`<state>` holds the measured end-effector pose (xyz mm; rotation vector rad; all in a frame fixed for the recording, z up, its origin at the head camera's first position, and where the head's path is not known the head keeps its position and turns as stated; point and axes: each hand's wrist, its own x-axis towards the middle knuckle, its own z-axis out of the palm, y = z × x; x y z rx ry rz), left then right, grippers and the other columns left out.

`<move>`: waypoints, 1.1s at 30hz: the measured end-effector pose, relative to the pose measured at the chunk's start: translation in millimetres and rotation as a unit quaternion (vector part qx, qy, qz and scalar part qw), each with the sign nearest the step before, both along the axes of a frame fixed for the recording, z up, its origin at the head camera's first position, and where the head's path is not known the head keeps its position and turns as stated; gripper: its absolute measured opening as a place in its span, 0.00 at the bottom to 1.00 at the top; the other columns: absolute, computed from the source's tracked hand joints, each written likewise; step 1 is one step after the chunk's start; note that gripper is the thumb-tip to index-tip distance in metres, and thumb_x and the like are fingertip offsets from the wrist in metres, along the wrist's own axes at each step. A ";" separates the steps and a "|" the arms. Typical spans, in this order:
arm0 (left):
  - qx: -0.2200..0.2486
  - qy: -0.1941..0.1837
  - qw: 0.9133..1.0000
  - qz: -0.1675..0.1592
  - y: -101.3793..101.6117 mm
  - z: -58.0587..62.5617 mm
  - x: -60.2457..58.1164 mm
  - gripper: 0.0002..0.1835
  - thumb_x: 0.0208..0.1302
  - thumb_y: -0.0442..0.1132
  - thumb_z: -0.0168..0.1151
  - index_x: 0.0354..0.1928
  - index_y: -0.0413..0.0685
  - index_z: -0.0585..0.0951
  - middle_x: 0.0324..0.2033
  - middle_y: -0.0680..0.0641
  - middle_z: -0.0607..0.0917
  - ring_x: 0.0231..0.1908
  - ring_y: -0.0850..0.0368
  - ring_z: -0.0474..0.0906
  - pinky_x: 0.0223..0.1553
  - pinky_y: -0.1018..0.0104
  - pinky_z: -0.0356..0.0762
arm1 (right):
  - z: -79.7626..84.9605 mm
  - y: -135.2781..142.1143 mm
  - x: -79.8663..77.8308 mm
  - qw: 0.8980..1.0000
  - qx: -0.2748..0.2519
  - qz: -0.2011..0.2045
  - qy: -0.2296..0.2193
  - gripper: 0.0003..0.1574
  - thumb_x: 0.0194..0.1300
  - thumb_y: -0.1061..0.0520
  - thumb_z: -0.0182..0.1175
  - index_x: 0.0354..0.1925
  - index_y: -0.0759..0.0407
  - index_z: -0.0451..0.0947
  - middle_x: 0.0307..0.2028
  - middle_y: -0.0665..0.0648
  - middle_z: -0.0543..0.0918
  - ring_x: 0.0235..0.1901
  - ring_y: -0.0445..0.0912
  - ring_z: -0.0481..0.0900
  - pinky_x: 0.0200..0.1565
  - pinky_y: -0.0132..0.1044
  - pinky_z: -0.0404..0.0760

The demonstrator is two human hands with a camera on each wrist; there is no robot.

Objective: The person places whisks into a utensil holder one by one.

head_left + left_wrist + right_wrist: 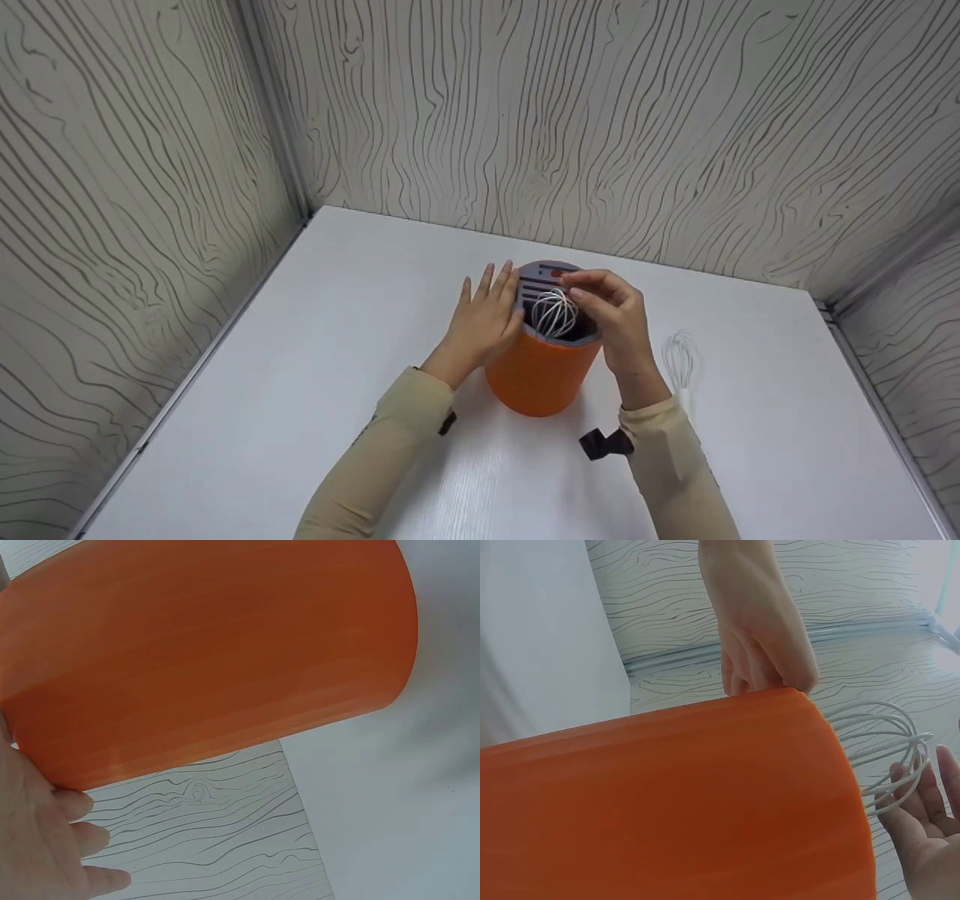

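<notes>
An orange utensil holder (541,379) with a grey slotted top (534,271) stands on the white table. Inside its front opening is a whisk (555,313), wire loops upward and handle hidden. My left hand (484,322) rests against the holder's left side near the rim, fingers straight; in the left wrist view that hand (41,829) touches the orange wall. Beside the whisk's top is my right hand (611,311). In the right wrist view its fingers (930,799) are loosely bent by the wire loops (889,757), with the thumb apart from them.
A second whisk (679,364) with a white handle lies on the table (780,405) to the right, partly behind the right forearm. Wood-patterned panels (480,112) enclose the table at the back and sides.
</notes>
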<state>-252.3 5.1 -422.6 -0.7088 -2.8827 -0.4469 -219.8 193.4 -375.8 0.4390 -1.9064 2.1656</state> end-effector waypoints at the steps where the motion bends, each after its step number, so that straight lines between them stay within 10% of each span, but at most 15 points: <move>1: 0.000 0.002 1.000 0.000 0.1 0.0 -0.1 0.33 0.73 0.50 0.36 0.74 0.42 0.51 0.74 0.45 0.51 0.72 0.46 0.42 0.67 0.43 0.43 | 0.0 1.3 0.1 1.000 -0.005 0.001 -0.001 0.09 0.61 0.69 0.57 0.40 0.71 0.81 0.38 0.57 0.85 0.41 0.47 0.81 0.47 0.35 0.79; 33: -0.002 -0.003 1.000 0.007 1.1 0.9 0.1 0.33 0.73 0.50 0.37 0.74 0.42 0.52 0.73 0.45 0.51 0.72 0.46 0.42 0.67 0.43 0.43 | -1.2 45.9 15.0 0.998 -0.060 -0.026 0.002 0.09 0.64 0.71 0.54 0.42 0.71 0.79 0.40 0.61 0.83 0.43 0.51 0.82 0.49 0.47 0.78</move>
